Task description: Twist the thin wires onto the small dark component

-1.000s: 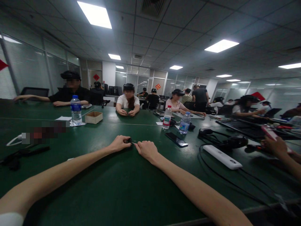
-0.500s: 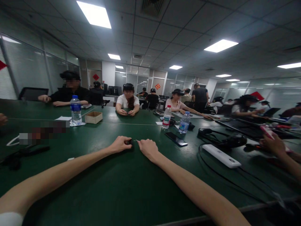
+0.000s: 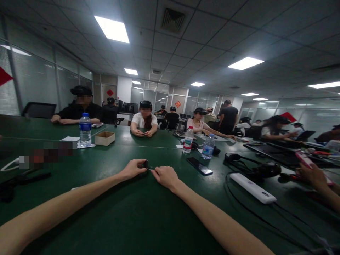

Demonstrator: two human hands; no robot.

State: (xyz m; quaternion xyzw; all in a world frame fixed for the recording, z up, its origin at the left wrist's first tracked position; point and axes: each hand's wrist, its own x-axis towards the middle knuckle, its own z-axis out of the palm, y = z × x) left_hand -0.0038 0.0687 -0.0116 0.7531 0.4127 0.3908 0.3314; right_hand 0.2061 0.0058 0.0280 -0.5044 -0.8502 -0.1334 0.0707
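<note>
My left hand [image 3: 134, 168] is closed in a pinch on a small dark object [image 3: 146, 164] with a rounded edge, held just above the green table [image 3: 127, 219]. Facing it, my right hand [image 3: 165, 176] has its fingers closed on a thin, light, pin-like piece [image 3: 150, 169]. This piece points left toward the dark object's lower edge; whether they touch I cannot tell. Both objects are too small to identify further.
Right of my hands lie a black phone [image 3: 199, 166], a white power strip [image 3: 253, 187] with cables and a black headset [image 3: 255, 166]. Bottles [image 3: 187, 140] and a small box [image 3: 105, 138] stand farther back. A co-worker's hand [image 3: 315, 175] holds a pink phone at right.
The view has tilted up, so the table sits lower in it. The dark object has turned more upright in my left hand, and my two hands are slightly closer together.
</note>
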